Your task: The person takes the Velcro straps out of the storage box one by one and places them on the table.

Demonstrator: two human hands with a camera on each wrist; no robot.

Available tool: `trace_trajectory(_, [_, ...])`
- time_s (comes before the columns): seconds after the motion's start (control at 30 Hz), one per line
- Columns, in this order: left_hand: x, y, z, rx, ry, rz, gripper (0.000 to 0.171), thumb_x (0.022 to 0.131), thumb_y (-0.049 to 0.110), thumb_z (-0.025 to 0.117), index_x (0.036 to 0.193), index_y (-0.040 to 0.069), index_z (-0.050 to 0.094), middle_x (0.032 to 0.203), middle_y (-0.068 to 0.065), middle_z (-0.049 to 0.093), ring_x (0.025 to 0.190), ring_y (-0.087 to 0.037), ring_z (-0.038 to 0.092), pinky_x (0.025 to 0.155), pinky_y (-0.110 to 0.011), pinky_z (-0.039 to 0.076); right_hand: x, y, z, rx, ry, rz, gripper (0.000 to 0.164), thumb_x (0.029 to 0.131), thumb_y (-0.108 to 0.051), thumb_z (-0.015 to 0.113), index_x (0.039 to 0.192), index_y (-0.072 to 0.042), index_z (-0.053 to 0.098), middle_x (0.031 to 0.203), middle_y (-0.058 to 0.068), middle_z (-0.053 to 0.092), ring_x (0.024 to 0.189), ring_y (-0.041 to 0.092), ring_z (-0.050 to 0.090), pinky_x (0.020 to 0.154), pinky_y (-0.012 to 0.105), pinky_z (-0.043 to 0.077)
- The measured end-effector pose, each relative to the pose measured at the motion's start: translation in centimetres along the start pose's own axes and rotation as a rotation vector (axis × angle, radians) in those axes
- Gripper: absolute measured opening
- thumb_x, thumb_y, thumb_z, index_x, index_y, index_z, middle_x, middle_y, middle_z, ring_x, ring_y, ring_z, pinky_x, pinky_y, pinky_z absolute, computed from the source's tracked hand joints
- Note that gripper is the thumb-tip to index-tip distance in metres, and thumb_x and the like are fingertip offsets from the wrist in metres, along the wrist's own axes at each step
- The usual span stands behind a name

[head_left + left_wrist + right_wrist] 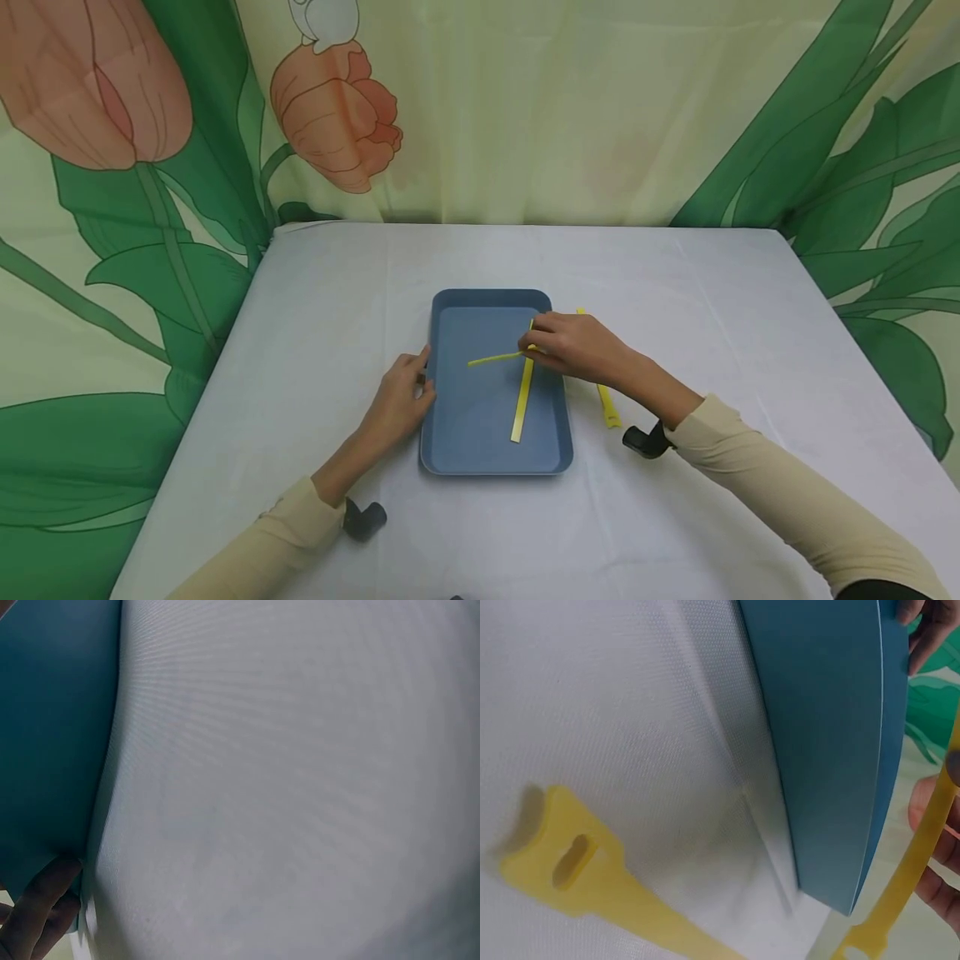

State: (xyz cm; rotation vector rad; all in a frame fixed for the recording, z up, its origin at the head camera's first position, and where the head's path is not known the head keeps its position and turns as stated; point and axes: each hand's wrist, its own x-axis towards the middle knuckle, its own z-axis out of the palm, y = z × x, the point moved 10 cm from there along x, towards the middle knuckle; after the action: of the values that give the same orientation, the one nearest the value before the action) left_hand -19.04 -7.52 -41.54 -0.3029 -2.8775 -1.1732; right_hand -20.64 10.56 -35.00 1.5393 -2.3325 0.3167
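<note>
In the head view a blue-grey tray (468, 442) lies on the white table. My left hand (395, 396) rests against its left side, and in the left wrist view the fingers (45, 904) touch the tray wall (56, 750). Over the tray's right half, my right hand (573, 343) pinches a narrow yellow cable strap (491, 359), whose slotted head (866, 937) hangs low in the right wrist view. A second yellow strap (521, 404) lies lengthwise in the tray, its upper part overlapped by the right hand.
Right of the tray lies another yellow strap (608, 408) on the white tablecloth (697, 333), partly hidden by my right hand; its slotted head (604, 859) shows in the right wrist view. A flower-print curtain (525, 108) hangs behind the table's far edge.
</note>
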Motion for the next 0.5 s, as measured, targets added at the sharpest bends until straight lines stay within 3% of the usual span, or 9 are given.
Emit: trace_trajectory(0.5, [0.0,0.4,0.0,0.010,-0.003,0.016,0.057,0.084,-0.004,0.058,0.137,-0.009,0.039,0.113,-0.021,0.053,0.094,-0.026,0.060,0.079,-0.032,0.052,-0.8,1.2,0.0,0.123,-0.024,0.122,0.015,0.080,-0.012,0.073,0.094,-0.015,0.068,0.083,-0.003,0.056,0.063,0.007,0.053,0.049,0.019,0.044])
